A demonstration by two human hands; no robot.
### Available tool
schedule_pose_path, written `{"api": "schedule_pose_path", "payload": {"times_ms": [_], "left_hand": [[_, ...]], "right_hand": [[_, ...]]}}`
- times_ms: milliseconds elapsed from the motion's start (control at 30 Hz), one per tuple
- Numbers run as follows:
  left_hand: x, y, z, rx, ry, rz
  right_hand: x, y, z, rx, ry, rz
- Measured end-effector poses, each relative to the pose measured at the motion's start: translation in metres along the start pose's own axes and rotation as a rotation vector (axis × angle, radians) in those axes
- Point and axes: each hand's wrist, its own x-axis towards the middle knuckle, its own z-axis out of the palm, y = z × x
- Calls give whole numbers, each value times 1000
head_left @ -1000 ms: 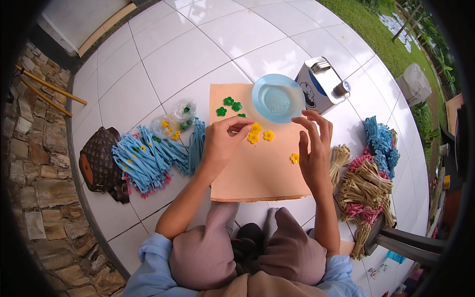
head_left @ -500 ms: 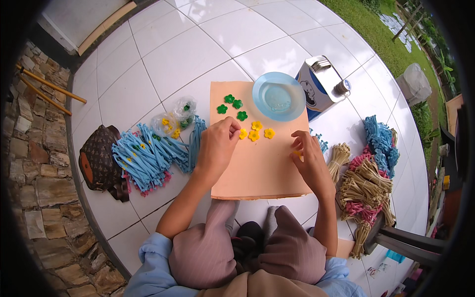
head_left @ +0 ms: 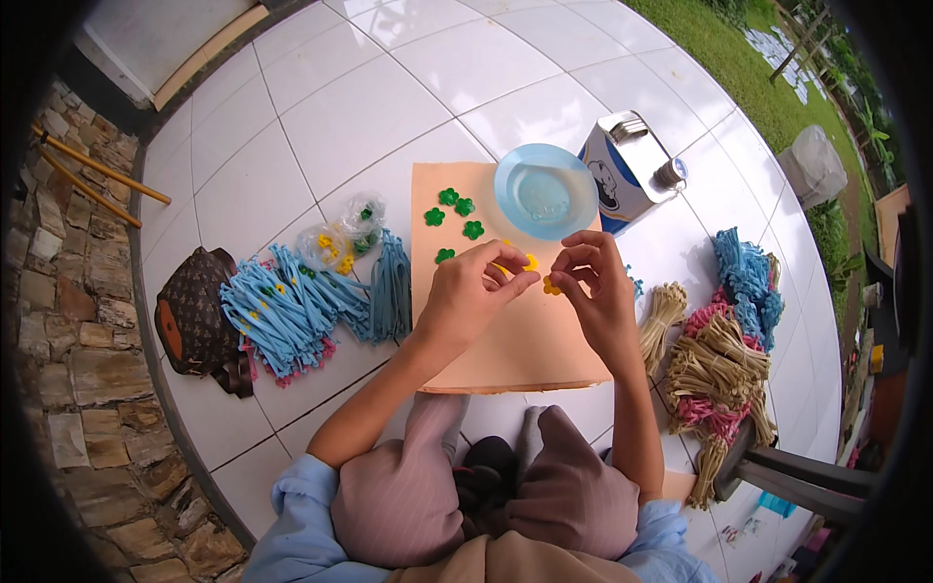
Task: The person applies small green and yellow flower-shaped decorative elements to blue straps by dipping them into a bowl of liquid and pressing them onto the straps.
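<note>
My right hand pinches a small yellow plastic flower between thumb and fingertips, just above the tan board. Facing it, my left hand has its thumb and fingers drawn together; whether anything sits between them is too small to tell. Beneath and behind the left fingers lie other yellow flowers, partly hidden. Several green flowers rest on the board's upper left part. A light blue plate stands at the board's upper right corner.
Beside the plate is a metal can with a screw cap. Blue cord bundles, bags of flowers and a brown patterned bag lie left. Beige bundles, pink ones and blue ones lie right, near a dark bar.
Both hands have come together over the board's middle. The right hand brought its yellow flower up and left; the left hand moved right, uncovering a green flower and covering yellow ones.
</note>
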Motion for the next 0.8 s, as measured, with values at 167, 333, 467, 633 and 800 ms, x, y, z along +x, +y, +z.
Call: {"api": "schedule_pose_path", "payload": {"times_ms": [167,333,467,633,800], "left_hand": [[4,-2,3,-230,-2,-104],[5,-22,-3,-242,48,-143],[6,-17,-6,-204,69,-109],[8,-18,-7,-222,48,-135],[6,-13,-9,-259,75,-112]], "right_hand": [[19,-2,12,81,53,-114],[30,22,0,-871,178,-315],[36,33,3,-1028,182,-372],[40,35,3,-1085,168,-379],[37,27,3,-1051,255,-396]]}}
